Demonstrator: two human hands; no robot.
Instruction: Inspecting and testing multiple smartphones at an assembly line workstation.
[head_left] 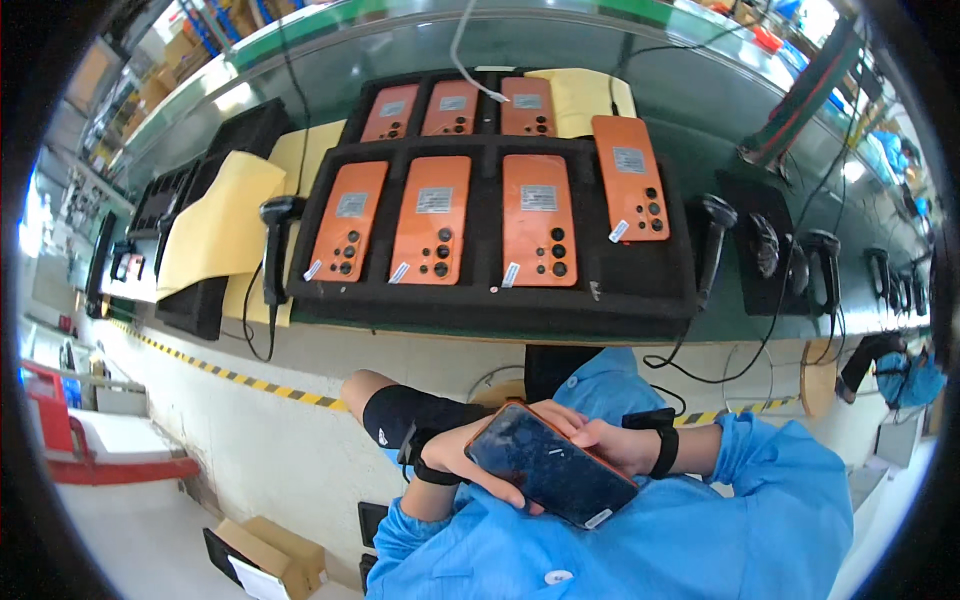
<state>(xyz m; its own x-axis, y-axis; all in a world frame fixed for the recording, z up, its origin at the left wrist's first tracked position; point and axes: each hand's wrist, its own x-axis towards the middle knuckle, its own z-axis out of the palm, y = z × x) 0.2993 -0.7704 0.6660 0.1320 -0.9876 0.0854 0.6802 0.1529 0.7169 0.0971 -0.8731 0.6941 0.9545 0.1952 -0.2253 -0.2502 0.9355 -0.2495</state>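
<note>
Across the top of my feed: green-topped bench [690, 110], running side to side. Blue work coat [650, 530] on the person fills the bottom. On the bench I've got a front foam tray [487, 220], black, with a rear foam tray [487, 118] just behind it.

Left of those, a yellow sheet [215, 225] lies over more black trays; another yellow sheet [582, 100] is at the rear tray's right end. Cardboard box [280, 560] down on the floor, lower left.

Handheld scanners, black: one [275, 250] by the front tray's left end, one [712, 245] by its right, another [825, 265] further right.

Dark-screened phone [550, 465], orange-edged, is off the bench, in front of the coat, screen up and skewed. Left hand [452, 452] has its fingers clamped on the left end; digits show along the near edge, rest hidden underneath. Right hand [622, 447] touches the far edge; can't tell if its fingers are clamped or just resting there.

Orange phones, backs up: three [538, 225] sit in front-tray pockets, a fourth [628, 185] is askew at the right end, and three more [448, 106] are in the rear tray.

Small stuff: black wrist straps [665, 450] on both wrists, white cable tip [495, 96] over the rear tray, white label [598, 518] on the held phone's lower right end.
</note>
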